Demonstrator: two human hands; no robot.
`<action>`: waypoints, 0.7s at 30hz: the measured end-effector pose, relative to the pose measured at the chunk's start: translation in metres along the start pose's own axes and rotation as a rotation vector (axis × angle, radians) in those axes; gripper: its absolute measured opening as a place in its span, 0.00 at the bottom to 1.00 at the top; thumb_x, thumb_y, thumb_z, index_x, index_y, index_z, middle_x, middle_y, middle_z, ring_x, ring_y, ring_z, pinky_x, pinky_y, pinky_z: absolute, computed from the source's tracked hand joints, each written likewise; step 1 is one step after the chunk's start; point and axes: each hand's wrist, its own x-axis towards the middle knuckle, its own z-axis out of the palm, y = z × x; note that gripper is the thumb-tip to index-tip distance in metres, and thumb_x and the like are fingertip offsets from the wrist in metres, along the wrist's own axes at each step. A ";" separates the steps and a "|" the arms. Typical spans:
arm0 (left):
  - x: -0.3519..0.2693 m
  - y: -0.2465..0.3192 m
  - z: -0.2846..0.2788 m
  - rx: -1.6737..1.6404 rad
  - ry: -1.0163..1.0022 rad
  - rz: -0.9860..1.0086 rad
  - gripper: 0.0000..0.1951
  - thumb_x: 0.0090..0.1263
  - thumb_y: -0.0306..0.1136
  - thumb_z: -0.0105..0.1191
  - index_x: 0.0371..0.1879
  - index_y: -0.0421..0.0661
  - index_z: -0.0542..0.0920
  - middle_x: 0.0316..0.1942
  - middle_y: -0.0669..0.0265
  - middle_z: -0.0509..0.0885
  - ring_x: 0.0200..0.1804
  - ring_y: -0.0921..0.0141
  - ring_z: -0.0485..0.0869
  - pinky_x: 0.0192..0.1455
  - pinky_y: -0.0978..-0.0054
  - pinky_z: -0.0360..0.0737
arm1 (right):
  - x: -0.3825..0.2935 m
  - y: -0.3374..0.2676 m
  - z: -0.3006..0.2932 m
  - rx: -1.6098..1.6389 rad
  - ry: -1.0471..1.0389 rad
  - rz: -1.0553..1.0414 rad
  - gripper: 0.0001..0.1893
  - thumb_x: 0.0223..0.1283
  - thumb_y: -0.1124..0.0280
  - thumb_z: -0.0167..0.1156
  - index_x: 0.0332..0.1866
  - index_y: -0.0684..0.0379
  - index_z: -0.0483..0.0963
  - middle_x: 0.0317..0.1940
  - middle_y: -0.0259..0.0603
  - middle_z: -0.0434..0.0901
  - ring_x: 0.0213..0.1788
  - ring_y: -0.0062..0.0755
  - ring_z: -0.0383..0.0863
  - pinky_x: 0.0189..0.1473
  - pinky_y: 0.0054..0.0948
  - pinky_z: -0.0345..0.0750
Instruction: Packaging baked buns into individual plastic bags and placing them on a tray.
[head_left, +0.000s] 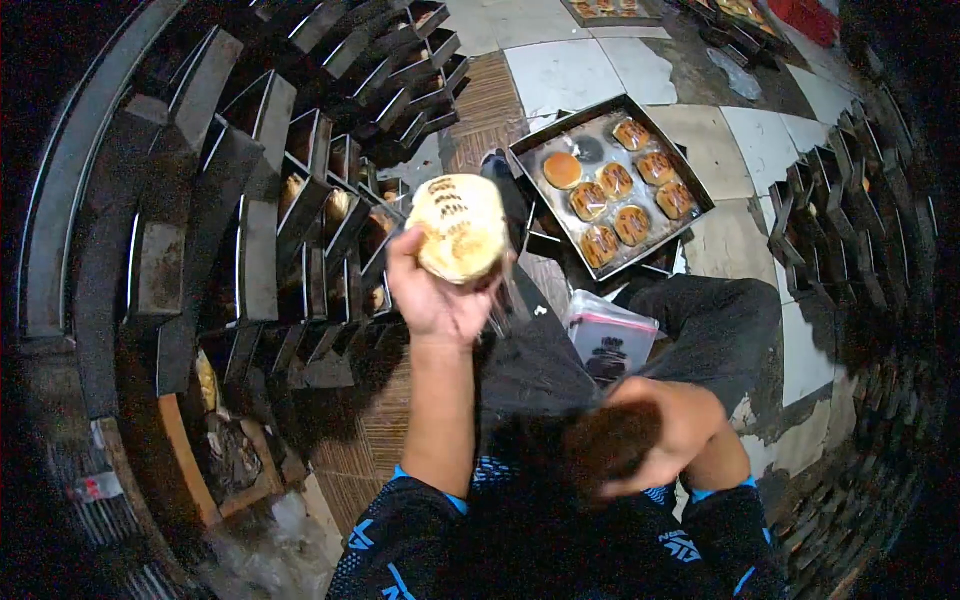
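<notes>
My left hand (442, 300) holds up a pale round bread bun (459, 229) whose face bears dark printed marks; some clear plastic seems to hang beside the fingers. My right hand (667, 431), blurred, is low at the right, near my lap, with a dark brown, blurred thing (615, 442) by its fingers that I cannot make out. Across my thigh lies a stack of clear plastic bags (613, 337) with a pink stripe and dark print. Beyond it, a square metal tray (694, 176) holds one plain bun (562, 170) and several wrapped buns (631, 225).
Stacks of dark metal trays (259, 259) rise close on the left, some with bread inside. More stacked trays (840, 202) stand on the right. Another tray of buns (615, 11) lies on the tiled floor (559, 75) at the top.
</notes>
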 end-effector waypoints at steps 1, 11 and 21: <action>-0.003 0.006 0.003 -0.112 0.039 -0.043 0.31 0.63 0.52 0.44 0.61 0.43 0.70 0.53 0.52 0.80 0.52 0.56 0.82 0.42 0.55 0.85 | -0.006 0.001 -0.010 0.022 -0.153 0.065 0.10 0.48 0.72 0.66 0.35 0.64 0.76 0.38 0.48 0.81 0.37 0.44 0.83 0.41 0.39 0.78; -0.057 -0.095 -0.031 0.545 0.078 0.353 0.28 0.74 0.41 0.47 0.68 0.40 0.60 0.62 0.58 0.70 0.63 0.66 0.70 0.65 0.67 0.69 | 0.015 0.034 0.027 -0.589 1.005 -0.049 0.08 0.48 0.77 0.69 0.35 0.62 0.83 0.29 0.40 0.81 0.30 0.33 0.79 0.39 0.30 0.77; -0.033 -0.003 -0.060 1.306 -0.153 1.388 0.04 0.59 0.24 0.61 0.32 0.41 0.83 0.36 0.59 0.81 0.36 0.64 0.82 0.41 0.73 0.78 | 0.022 0.045 0.013 -0.850 0.936 -0.060 0.08 0.49 0.76 0.69 0.36 0.60 0.84 0.33 0.43 0.80 0.33 0.36 0.79 0.38 0.30 0.75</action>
